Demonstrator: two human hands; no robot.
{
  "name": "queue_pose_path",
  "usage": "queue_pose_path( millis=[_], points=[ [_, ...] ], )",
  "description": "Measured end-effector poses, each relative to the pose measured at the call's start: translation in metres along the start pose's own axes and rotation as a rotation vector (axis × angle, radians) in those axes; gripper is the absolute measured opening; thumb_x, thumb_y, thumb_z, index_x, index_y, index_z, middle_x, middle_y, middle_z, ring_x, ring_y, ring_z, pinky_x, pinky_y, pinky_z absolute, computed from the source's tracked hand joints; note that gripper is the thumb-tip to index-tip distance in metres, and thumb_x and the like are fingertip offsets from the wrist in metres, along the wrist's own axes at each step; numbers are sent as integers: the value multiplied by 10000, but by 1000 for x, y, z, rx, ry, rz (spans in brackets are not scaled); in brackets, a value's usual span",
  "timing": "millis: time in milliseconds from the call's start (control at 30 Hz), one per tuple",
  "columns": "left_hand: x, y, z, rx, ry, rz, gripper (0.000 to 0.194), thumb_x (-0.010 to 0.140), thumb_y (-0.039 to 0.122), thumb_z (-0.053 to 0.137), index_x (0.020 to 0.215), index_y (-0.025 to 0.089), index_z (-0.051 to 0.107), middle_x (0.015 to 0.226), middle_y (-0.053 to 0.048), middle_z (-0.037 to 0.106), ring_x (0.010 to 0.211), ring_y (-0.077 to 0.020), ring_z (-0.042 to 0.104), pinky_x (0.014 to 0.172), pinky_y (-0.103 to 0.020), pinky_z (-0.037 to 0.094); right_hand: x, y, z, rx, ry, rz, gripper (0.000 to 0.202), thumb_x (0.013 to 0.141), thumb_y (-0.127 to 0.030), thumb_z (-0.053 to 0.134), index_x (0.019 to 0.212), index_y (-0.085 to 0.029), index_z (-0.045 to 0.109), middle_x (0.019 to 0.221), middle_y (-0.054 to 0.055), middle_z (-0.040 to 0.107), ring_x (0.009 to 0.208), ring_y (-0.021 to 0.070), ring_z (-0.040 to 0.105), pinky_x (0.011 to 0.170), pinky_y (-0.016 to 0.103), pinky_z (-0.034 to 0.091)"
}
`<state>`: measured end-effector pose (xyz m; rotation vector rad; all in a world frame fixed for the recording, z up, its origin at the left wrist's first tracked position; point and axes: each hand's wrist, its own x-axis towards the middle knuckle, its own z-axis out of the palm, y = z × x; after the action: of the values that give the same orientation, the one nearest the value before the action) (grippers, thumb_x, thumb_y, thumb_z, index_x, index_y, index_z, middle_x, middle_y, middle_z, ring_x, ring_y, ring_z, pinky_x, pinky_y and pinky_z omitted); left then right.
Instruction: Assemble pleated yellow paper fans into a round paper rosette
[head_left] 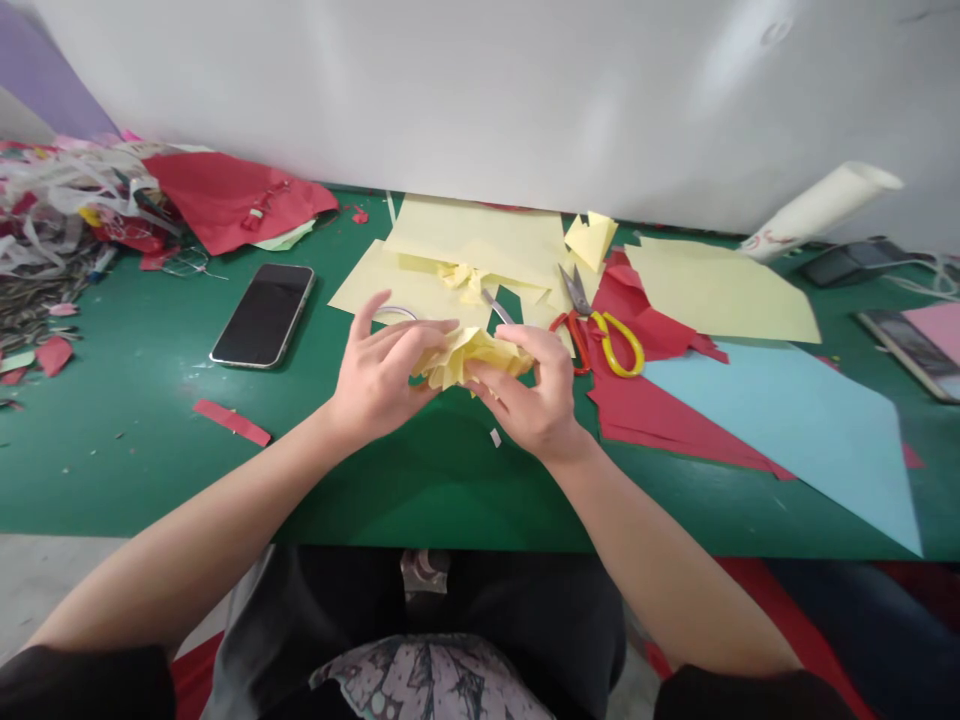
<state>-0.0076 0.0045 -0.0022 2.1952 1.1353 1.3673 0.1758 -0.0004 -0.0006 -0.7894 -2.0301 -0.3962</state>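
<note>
Left hand and right hand pinch pleated yellow paper, apparently shaping its folds. The next move calls for light pressure.

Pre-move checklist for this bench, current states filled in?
1. Both hands on the folded yellow paper: ok, left hand and right hand grip opposite ends.
2. All folds inspectable: cannot tell, fingers cover parts.
3. Scissors with red and yellow handles closed: not ok, blades apart.
4. Phone at left away from hands: ok.
5. Green table scrap-free: not ok, red strip lies there.
</note>
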Motion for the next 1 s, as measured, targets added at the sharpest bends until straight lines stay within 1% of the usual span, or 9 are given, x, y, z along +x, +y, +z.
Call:
queue_pose_path(
  millis=[67, 133, 233, 333, 500, 600, 700, 833, 1000],
  points=[
    [-1, -1, 1, 18, -7, -3, 252, 621, 210, 685, 840, 260, 571, 873, 16, 679, 803, -180, 623, 1069, -445, 237, -1, 2, 0, -22, -25, -28, 203, 779, -324, 585, 977, -309, 543, 1050, 55, 503, 992, 234, 523, 768, 413, 511],
    [-1, 0, 2, 21, 23, -18, 289, 638, 203, 672, 902, 253, 566, 861, 6, 676, 804, -183, 620, 1023, -423, 315, -2, 3, 1, -24, -37, -39, 256, 766, -381, 592, 1007, -321, 528, 1092, 60, 451, 1027, 248, 496, 757, 411, 521],
    [-1, 3, 1, 26, 92, 18, 326, 660, 176, 660, 958, 246, 547, 923, -5, 666, 863, -188, 615, 997, -396, 346, 0, 3, 1, 10, -26, -24, 400, 736, -426, 612, 1092, -307, 474, 1142, 82, 376, 1058, 265, 464, 778, 428, 528],
    [-1, 7, 0, 47, 150, 44, 312, 672, 162, 653, 949, 241, 534, 947, -11, 661, 899, -191, 610, 992, -395, 353, 3, 0, -1, 54, 0, 22, 467, 725, -389, 624, 1137, -292, 427, 1160, 99, 347, 1063, 283, 453, 787, 458, 515],
    [0, 9, 1, 52, 216, -80, 295, 643, 190, 676, 888, 240, 519, 922, -17, 662, 976, -217, 577, 973, -413, 380, 9, -2, -4, 125, 62, 173, 339, 738, -342, 595, 1048, -294, 466, 1128, 88, 380, 1001, 260, 495, 799, 476, 491],
    [1, 9, 2, 50, 201, -91, 324, 622, 185, 685, 884, 240, 504, 910, -7, 657, 921, -204, 591, 994, -418, 371, 10, -1, -5, 125, 68, 216, 227, 757, -321, 587, 968, -289, 509, 1105, 78, 411, 971, 240, 524, 794, 466, 511],
    [1, 10, 2, 51, 191, -119, 346, 622, 175, 682, 914, 232, 504, 928, -20, 637, 961, -206, 571, 940, -373, 416, 11, -1, -6, 137, 48, 217, 158, 769, -316, 586, 914, -288, 532, 1086, 65, 436, 975, 227, 534, 790, 452, 528],
    [0, 10, 1, 9, 178, -207, 400, 604, 187, 701, 952, 225, 508, 973, -25, 586, 927, -196, 564, 811, -304, 457, 12, -2, -7, 194, 58, 218, 181, 755, -333, 605, 914, -273, 542, 1076, 68, 462, 999, 224, 532, 819, 436, 519],
    [5, 14, -2, -94, 122, -298, 470, 603, 258, 709, 1008, 227, 472, 1083, -26, 512, 929, -182, 549, 828, -313, 445, 12, -1, -7, 241, 37, 361, 203, 761, -279, 589, 953, -240, 537, 1017, 75, 517, 1007, 211, 534, 817, 417, 502]
  ],
)
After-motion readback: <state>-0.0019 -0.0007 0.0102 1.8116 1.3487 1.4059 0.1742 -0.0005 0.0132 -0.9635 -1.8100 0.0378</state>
